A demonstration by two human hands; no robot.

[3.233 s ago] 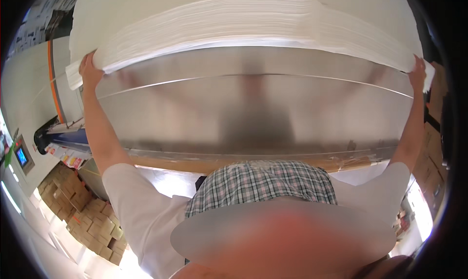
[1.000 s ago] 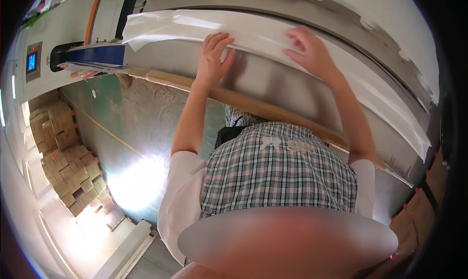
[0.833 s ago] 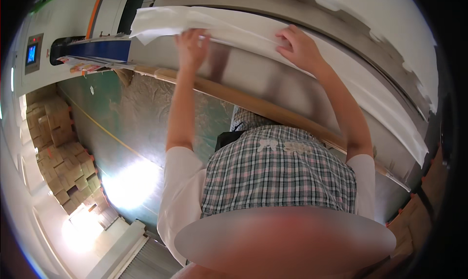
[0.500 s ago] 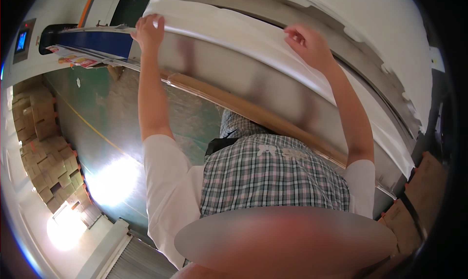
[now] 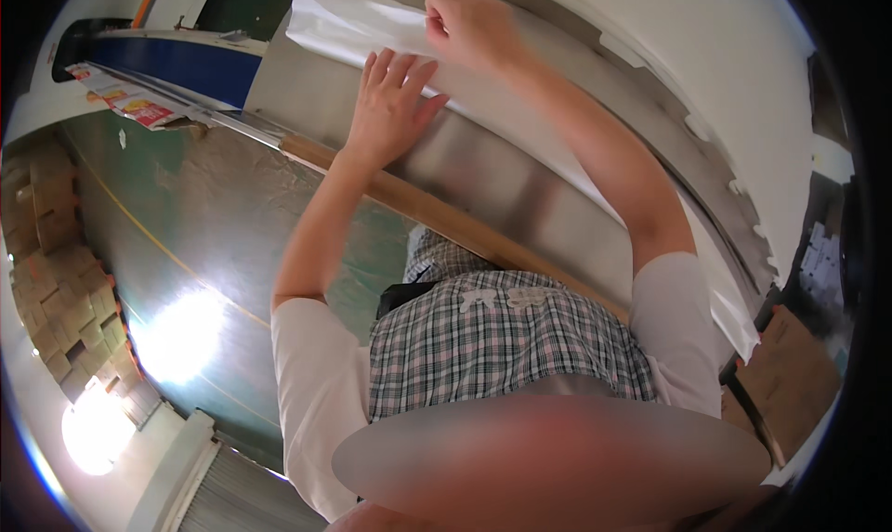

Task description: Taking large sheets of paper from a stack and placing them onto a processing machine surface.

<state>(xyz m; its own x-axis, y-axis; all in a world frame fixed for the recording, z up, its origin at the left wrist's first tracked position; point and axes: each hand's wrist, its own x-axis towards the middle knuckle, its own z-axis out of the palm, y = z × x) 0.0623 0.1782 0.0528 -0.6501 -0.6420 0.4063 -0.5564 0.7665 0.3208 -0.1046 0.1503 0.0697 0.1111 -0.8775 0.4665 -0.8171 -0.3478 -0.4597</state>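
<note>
A long, white, glossy sheet, thin and creased, lies along a grey metal machine bed, running from the far left to the near right. My left hand is at the sheet's near edge, palm down and fingers spread, with nothing seen in its grip. Beyond it, over the far side of the sheet near its left end, is my right hand. Its fingers are curled in closely; whether they pinch the sheet's edge is hidden. My right forearm crosses above the sheet.
A brown strip edges the bed in front of my apron. Left of the bed are a blue panel and colourful printed wrappers. Stacked cardboard lines the left wall. A cardboard box stands at the right.
My left hand has left the sheet's left end, moving right and nearer, and its fingers have spread. My right hand has swung left and farther away, over the sheet. The view has shifted slightly.
</note>
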